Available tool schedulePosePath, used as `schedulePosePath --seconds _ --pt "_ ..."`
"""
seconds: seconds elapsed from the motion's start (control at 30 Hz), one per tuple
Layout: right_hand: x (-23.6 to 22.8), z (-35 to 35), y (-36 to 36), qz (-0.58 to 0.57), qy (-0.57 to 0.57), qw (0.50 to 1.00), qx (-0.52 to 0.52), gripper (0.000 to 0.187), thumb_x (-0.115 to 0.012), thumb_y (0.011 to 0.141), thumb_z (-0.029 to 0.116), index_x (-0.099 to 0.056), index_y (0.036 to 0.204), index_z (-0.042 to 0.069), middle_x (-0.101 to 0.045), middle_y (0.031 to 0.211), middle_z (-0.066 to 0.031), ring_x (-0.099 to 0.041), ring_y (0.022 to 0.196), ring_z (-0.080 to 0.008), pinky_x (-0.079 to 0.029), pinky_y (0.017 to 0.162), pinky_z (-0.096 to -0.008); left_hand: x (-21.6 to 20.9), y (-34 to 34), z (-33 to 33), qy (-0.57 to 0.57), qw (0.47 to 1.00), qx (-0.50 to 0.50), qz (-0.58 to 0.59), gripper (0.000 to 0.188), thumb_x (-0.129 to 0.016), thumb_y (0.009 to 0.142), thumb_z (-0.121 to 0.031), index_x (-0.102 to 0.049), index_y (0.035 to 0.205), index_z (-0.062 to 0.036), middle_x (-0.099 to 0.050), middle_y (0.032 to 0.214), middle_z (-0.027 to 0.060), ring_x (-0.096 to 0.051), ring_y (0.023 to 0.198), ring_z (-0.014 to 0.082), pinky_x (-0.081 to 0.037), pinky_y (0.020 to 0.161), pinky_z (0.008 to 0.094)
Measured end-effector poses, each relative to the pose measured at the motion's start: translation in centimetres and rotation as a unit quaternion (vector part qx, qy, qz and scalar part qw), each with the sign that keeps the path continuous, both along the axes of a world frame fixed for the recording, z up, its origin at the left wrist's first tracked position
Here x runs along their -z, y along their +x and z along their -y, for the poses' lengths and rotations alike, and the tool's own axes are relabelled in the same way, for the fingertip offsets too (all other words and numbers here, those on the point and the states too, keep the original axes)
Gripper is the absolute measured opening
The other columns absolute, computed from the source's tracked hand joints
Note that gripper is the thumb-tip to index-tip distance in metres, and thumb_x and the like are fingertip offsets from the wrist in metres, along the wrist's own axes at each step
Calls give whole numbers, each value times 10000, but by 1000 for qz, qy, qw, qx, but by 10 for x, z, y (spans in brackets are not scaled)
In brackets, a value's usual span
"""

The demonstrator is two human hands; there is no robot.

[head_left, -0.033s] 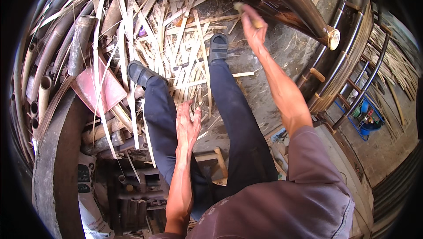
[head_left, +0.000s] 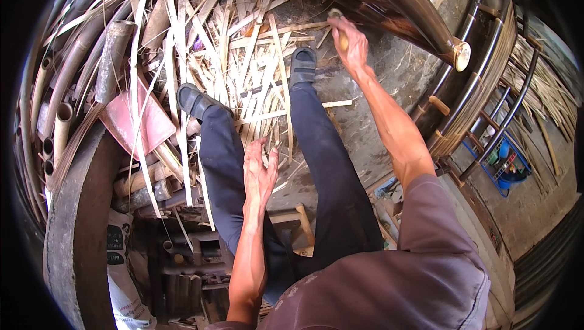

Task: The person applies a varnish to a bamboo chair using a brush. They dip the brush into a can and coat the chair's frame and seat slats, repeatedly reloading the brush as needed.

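My right hand (head_left: 351, 45) is closed round a small tool with a yellowish handle (head_left: 344, 42). Its pale, blunt tip (head_left: 334, 13) sticks out beyond the fingers; the tool's exact kind is too small and blurred to tell. That hand is just left of a dark, glossy bamboo piece (head_left: 420, 7) with a pale cut end, near its underside. Whether the tip touches the bamboo I cannot tell. My left hand (head_left: 260, 175) hangs beside my left leg, fingers apart, with nothing visible in it.
Split bamboo strips (head_left: 243, 68) litter the floor round my sandalled feet. A pink dustpan-like piece (head_left: 137, 120) and bamboo poles (head_left: 114, 56) stand at left, beside a curved grey ledge (head_left: 76, 220). At right are a bamboo frame (head_left: 471, 86) and a blue basket (head_left: 508, 169).
My right hand, with the tool in it, has shifted slightly and its tip has dropped a little. The left hand stays where it was.
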State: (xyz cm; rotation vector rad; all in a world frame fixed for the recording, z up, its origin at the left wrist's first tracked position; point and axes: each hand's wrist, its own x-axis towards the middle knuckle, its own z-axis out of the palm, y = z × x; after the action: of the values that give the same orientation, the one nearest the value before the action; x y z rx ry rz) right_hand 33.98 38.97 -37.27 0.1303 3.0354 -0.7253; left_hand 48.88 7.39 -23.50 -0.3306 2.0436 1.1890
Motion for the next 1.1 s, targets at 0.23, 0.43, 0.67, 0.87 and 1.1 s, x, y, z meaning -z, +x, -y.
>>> schedulePosePath --seconds 0.23,0.43,0.67,0.87,1.1 --pt "-26 -54 -1 -140 -490 672 537 219 -527 973 104 -604 1178 116 -652 1161 -123 -613 1135 -284 -523 940 -391 2 2 -9 7 1000 -20 19 362 -580 941 -192 -534 1231 21 -576 1167 257 -549 1122 421 -432 970 474" --pt "-90 -2 -35 -185 -720 345 573 245 -602 944 97 -591 1161 -18 -633 1239 -167 -581 1187 -336 -433 1103 -473 2 0 -9 -8 1000 -30 1 353 -581 935 -178 -538 1220 26 -577 1153 252 -552 1107 419 -437 964 472" --pt "-160 86 5 -213 -116 958 154 117 -566 938 14 -660 1007 15 -629 1214 -181 -569 1184 -353 -442 1013 -432 -2 10 -5 5 997 -77 3 355 -589 929 -174 -539 1219 25 -583 1156 242 -556 1102 418 -429 975 463" --pt "-11 86 -62 -113 -76 984 111 158 -576 918 85 -693 1024 81 -699 1079 -164 -658 1041 -352 -496 896 -418 -13 -6 -1 16 991 -127 35 359 -612 918 -190 -575 1205 22 -608 1168 245 -579 1111 411 -446 970 441" --pt "-13 191 -156 -31 -749 546 373 366 -574 971 138 -444 1310 177 -560 1255 -91 -557 1129 -274 -417 1055 -492 -3 -4 2 10 993 -116 -2 368 -611 913 -169 -537 1224 14 -586 1158 235 -555 1105 417 -439 966 458"
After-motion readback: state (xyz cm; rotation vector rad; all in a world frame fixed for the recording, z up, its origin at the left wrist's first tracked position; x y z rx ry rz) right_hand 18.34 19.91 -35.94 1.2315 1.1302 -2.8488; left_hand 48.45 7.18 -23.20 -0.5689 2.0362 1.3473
